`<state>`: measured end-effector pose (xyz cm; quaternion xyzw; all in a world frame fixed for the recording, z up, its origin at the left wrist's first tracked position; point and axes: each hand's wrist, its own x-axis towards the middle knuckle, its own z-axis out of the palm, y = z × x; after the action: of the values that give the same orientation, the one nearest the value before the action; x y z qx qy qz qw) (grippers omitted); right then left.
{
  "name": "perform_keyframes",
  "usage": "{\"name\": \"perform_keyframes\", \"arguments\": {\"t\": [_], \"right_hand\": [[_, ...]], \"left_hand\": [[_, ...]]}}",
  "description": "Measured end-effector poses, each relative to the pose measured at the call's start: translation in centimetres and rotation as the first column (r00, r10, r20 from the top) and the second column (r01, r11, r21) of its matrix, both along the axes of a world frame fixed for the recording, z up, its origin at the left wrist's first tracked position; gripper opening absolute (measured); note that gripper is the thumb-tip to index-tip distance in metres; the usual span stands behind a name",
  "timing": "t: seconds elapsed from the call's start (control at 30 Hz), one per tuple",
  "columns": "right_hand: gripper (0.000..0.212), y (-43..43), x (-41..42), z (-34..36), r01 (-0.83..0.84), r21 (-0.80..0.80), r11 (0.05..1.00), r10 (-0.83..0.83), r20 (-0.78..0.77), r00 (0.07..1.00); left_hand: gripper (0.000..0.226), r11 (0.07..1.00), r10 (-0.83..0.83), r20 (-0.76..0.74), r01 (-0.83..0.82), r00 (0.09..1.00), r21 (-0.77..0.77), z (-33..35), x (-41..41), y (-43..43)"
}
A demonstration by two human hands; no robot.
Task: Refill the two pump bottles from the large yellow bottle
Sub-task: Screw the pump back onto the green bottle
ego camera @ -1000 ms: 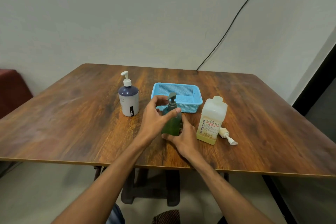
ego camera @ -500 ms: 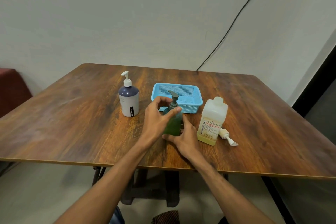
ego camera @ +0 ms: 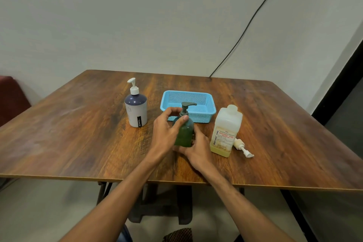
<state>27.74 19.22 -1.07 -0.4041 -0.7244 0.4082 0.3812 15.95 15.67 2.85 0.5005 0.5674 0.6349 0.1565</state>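
**Unscrewing the green pump bottle**

The left hand (ego camera: 167, 129) is curled round the neck of the green pump bottle (ego camera: 184, 133), with the thumb on the collar just below the pump head (ego camera: 187, 105). The right hand (ego camera: 198, 147) holds the lower body of the same bottle from the near side and keeps it upright on the table (ego camera: 78, 133). Both hands are closed on the bottle, and it looks like the pump is being twisted off.

The large yellow bottle (ego camera: 225, 131) stands just to the right, with only a little liquid at its bottom. Its neck seems open, and a loose white pump (ego camera: 242, 147) lies on the table against its right side. The blue basket (ego camera: 202, 117) is right behind the green bottle. The white and navy pump bottle (ego camera: 136, 110) stands apart to the left, with its pump in place.

Possible trouble: if the right hand slips during the twist, the green bottle could tip or knock the yellow bottle and spill it. The dip tube may also drip on the table when the pump comes out.

Compared with half a second ago, the nozzle now points to the right instead of to the back left, so the pump has turned. The bottles and the basket stay where they were.
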Motion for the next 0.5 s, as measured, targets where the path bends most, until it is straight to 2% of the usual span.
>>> {"name": "perform_keyframes", "arguments": {"t": [0.13, 0.27, 0.37, 0.5], "right_hand": [[0.086, 0.01, -0.08, -0.09, -0.002, 0.014, 1.0, 0.002, 0.004, 1.0], [0.087, -0.09, -0.09, -0.01, 0.005, 0.035, 0.999, -0.006, 0.026, 1.0], [0.088, -0.01, -0.03, 0.11, 0.004, 0.021, 1.0, -0.005, 0.027, 1.0], [0.086, 0.03, -0.03, 0.12, 0.001, 0.012, 1.0, -0.001, 0.036, 0.999]], "left_hand": [[0.033, 0.992, -0.116, 0.006, 0.116, 0.993, -0.051, -0.25, -0.69, -0.5], [0.045, 1.0, 0.0, 0.056, 0.0, 0.998, -0.002, -0.09, -0.05, -0.49], [0.034, 0.998, 0.052, 0.027, -0.053, 0.998, 0.026, 0.24, 0.01, -0.1], [0.027, 0.999, -0.041, -0.039, 0.041, 0.998, 0.003, 0.22, -0.83, -0.26]]}}
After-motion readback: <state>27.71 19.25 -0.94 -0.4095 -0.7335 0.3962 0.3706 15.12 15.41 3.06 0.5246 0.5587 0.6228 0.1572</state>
